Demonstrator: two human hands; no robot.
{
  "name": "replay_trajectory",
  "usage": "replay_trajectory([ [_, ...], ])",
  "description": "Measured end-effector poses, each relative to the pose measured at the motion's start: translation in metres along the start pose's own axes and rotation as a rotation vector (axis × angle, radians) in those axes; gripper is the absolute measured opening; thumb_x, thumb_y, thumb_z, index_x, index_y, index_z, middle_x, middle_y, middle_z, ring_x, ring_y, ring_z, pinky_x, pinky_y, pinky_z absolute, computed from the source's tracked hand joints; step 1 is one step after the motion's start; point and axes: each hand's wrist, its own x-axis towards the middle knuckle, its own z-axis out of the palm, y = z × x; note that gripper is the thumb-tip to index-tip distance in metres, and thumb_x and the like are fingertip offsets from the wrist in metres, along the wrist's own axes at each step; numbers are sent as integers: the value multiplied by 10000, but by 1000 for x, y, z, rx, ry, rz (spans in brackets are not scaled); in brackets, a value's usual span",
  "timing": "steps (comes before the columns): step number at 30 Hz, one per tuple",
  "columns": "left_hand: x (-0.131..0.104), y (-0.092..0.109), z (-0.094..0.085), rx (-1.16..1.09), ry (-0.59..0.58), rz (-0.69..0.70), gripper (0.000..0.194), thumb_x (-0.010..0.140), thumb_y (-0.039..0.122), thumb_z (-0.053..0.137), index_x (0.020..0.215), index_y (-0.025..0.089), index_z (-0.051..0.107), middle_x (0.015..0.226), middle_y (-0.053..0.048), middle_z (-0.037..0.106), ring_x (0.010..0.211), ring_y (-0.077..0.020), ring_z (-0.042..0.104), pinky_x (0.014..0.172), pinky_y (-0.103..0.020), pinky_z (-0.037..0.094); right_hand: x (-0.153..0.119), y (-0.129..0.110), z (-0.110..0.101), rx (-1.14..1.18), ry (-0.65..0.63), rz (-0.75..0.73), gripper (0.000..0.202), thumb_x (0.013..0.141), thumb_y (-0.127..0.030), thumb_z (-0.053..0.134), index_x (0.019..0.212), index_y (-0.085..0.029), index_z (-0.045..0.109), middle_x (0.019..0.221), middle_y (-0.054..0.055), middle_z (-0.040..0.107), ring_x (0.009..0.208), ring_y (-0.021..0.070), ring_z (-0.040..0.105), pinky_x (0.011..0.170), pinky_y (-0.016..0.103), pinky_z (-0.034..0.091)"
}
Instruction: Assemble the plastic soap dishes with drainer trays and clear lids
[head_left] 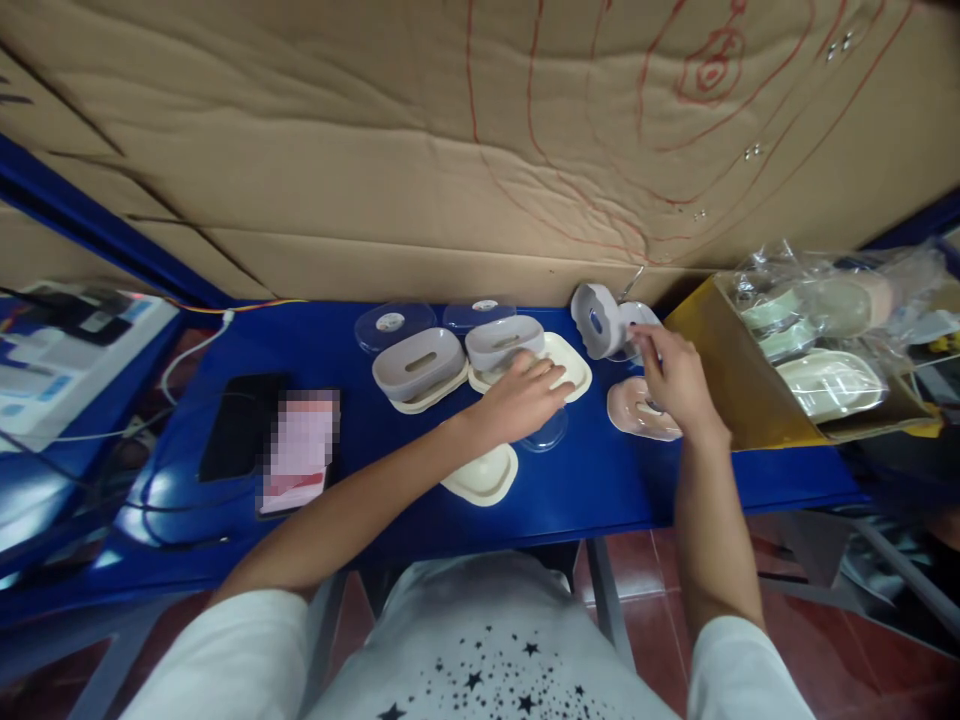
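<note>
Both hands are at work over the blue table (600, 480), the right one at a tilted grey soap dish (610, 316).
The right hand's (679, 380) thumb and forefinger are drawn together at the dish's right rim; whether they pinch it is unclear, as blur hides the contact. The dish leans on edge to the left of those fingertips, with a clear lid (646, 316) just behind and a pinkish soap dish (628, 408) below the hand. The left hand (525, 395) reaches over a cream tray (568, 358), its fingers bent and slightly spread across the front edge; any grip there cannot be made out. Two upright grey soap dishes (424, 368) sit side by side to its left.
</note>
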Motion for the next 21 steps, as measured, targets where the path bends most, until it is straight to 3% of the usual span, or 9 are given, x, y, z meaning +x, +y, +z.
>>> replay_trajectory([
  [2,-16,9,-12,-4,-4,18,289,1115,247,525,1347,196,690,1424,-135,687,1326,-316,613,1149,-526,375,-36,15,-22,47,-256,-62,409,1086,-491,528,1414,-290,666,1452,105,712,1367,316,656,1159,532,492],
  [5,-50,23,-28,-64,-18,-14,282,1127,282,528,1362,224,673,1473,-119,664,1363,-305,602,1203,-555,352,-82,31,-39,-97,-397,10,670,963,-588,705,1574,-369,540,1669,109,532,1549,415,481,1171,674,451],
  [7,-71,36,-32,-131,-31,-50,280,1122,310,552,1364,233,669,1497,-116,650,1397,-301,589,1221,-559,355,-94,32,-42,-125,-409,32,680,973,-574,701,1599,-391,511,1698,100,496,1562,418,463,1167,690,449],
  [11,-90,70,-23,-205,-39,-102,277,1124,321,550,1352,230,678,1544,-123,624,1412,-292,589,1274,-599,319,-76,20,-33,87,-385,-23,551,1098,-484,544,1622,-324,491,1605,87,611,1465,301,598,1182,509,497],
  [14,-94,92,-12,-195,7,-110,276,1118,319,562,1356,237,677,1561,-117,615,1441,-294,565,1299,-627,282,-60,7,-23,-60,-137,-25,435,1125,-421,500,1500,-237,620,1473,123,708,1381,320,655,1161,510,480],
  [16,-102,99,-11,-167,38,-150,282,1113,284,567,1373,241,668,1567,-115,614,1454,-288,553,1301,-619,272,-63,-6,-16,-223,47,-41,357,1122,-377,511,1377,-207,694,1388,144,743,1325,344,671,1117,521,465],
  [17,-109,99,-12,-151,49,-193,287,1113,275,567,1381,243,664,1551,-114,627,1442,-286,562,1292,-609,284,-70,-14,-12,-259,75,-73,323,1121,-355,516,1332,-207,710,1342,140,759,1275,336,687,1080,504,469],
  [19,-126,96,-15,-121,61,-325,290,1110,293,580,1382,242,664,1472,-118,677,1372,-293,610,1243,-584,340,-91,-31,-5,-252,-15,-184,286,1113,-364,551,1298,-221,716,1275,121,782,1178,308,715,999,456,480],
  [21,-146,90,-19,-97,58,-450,308,1098,340,608,1378,226,664,1389,-130,712,1284,-308,655,1168,-562,406,-115,-48,1,-234,-169,-283,362,1100,-417,594,1395,-222,670,1347,125,763,1218,316,705,997,455,480],
])
